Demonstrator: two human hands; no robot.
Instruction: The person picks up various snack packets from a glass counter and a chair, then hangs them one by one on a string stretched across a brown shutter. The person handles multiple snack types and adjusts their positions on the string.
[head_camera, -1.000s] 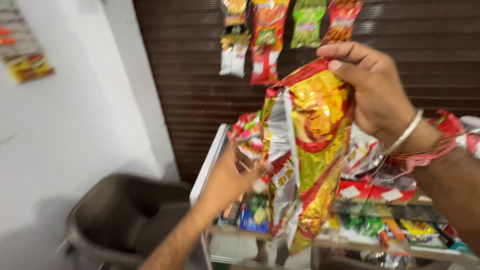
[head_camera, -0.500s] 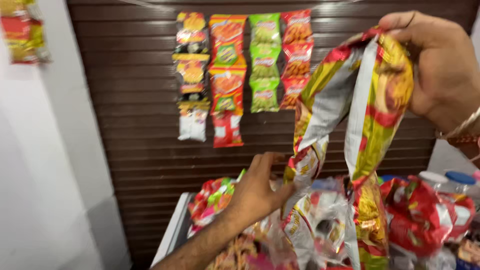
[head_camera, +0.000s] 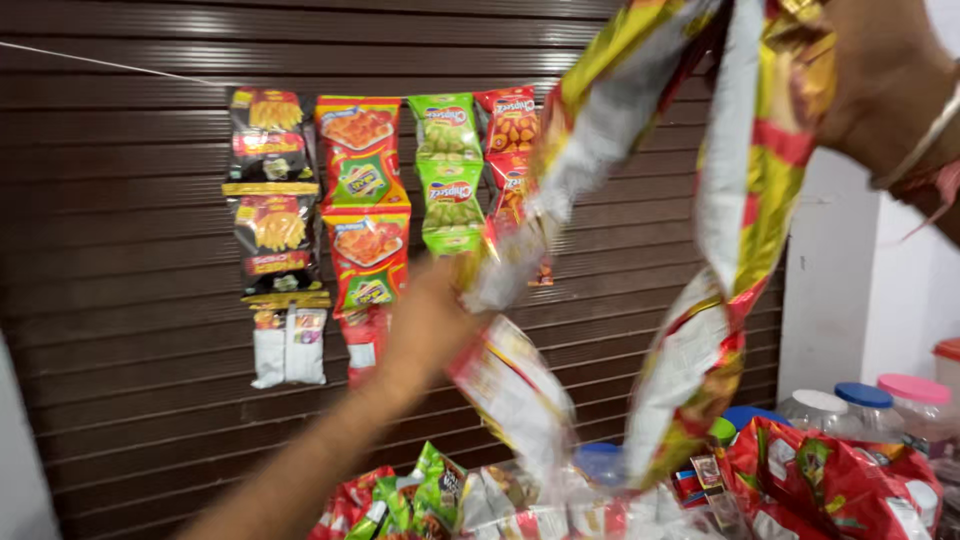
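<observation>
Packets of snacks are seen hung in columns on a brown shutter, at ten o'clock; the left hand, blurred, is closed on a foil strip held taut from the clenched right hand, at one o'clock.

— What is the item in hand?

— A strip of joined snack packets, yellow and red foil with silver-white backs. It hangs in two runs from the top right.

— Its pose?

— The right run drops almost straight down, ending low and near. The left run slants down and leftward, then bends. Its lower packets are motion-blurred.

— Condition?

— Packets appear sealed and attached in sequence; the strip is raised, clear of any surface.
</observation>
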